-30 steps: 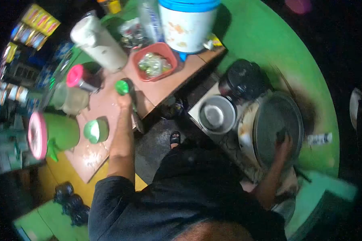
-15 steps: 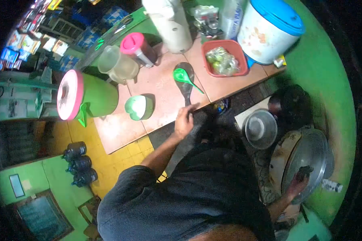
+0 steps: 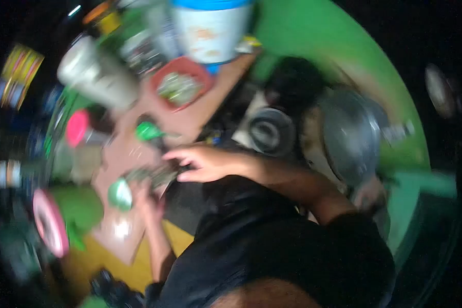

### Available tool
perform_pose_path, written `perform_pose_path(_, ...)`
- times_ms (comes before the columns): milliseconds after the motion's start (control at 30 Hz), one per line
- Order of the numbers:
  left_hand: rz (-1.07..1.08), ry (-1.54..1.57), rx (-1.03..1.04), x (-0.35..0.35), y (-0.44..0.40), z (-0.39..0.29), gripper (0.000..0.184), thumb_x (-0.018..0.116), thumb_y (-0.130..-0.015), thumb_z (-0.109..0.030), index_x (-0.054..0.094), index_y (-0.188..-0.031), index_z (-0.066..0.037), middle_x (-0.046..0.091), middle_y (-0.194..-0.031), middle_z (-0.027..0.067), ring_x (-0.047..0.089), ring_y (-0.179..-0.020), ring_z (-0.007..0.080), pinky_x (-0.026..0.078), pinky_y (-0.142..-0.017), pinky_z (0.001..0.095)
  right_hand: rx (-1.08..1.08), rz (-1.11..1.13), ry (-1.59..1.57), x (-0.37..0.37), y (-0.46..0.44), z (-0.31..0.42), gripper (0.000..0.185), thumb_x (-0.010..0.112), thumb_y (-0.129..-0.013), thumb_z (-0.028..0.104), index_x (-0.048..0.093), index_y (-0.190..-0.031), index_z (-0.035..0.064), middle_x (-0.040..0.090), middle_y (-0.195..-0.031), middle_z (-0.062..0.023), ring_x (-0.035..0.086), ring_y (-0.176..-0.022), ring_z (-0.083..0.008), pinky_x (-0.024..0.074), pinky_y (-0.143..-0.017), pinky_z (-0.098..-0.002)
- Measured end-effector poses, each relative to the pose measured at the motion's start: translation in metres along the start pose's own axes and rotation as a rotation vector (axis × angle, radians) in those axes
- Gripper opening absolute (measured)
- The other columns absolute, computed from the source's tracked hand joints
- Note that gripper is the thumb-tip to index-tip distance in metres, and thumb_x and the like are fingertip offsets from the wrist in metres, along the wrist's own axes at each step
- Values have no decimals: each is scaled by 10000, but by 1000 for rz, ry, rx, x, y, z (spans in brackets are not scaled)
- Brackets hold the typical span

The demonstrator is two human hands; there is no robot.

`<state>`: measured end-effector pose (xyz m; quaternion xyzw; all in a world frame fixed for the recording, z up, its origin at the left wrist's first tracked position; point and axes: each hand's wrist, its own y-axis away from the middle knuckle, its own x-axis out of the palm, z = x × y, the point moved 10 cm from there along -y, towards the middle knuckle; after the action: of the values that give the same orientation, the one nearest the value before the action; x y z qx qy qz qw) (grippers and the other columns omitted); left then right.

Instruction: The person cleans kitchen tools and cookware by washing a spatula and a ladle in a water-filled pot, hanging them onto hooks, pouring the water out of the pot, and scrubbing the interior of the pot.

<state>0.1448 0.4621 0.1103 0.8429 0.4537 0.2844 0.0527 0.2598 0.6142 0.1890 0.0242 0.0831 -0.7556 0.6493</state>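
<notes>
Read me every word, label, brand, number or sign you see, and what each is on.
No text can be read in this view.
Yellow packets, upper left: any print too blurred.
Pale strip on the green wall: dark marks, too blurred.
Plastic bag beside the white bucket: any print too blurred.

Up at the bench's [image 3: 113, 244] top right corner stands a white bucket [image 3: 210, 33] under a blue lid, and just below, by the right-hand edge, there's a red tub [image 3: 199, 74] holding bagged green pieces [image 3: 178, 88]! Down the left-hand edge now — a tall white flask [image 3: 100, 74], a pink-lidded jug [image 3: 79, 128], a blurred, pale pitcher [image 3: 87, 164], then the big green pail [image 3: 79, 208] with its pink lid towards the bottom corner. Well off the right-hand edge — a metal bowl [image 3: 267, 131], a dark pot [image 3: 295, 77] near it, green wall [image 3: 344, 41] behind.
</notes>
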Motion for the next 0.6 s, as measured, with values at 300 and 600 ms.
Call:
perform_pose_path(300,-117,-1385,490,-222,-90,-74,563,733,-765,-38,512,-1281,0,593,-1212,193,598,-1061,280,522,-849,376,63,-616,125,-128,179,-70,281,657,-856,185,626,-1078,15,674,-944,-113,639,-849,-192,520,-760,-345)
perform_pose_path(600,-235,-1160,494,-67,-91,-34,300,633,-879,-222,625,-1117,-39,677,-947,159,651,-846,240,515,-770,351,866,-1370,384,-363,576,-200,386,542,-935,198,522,-1287,40,596,-1160,-141,603,-980,-252,479,-841,-365)
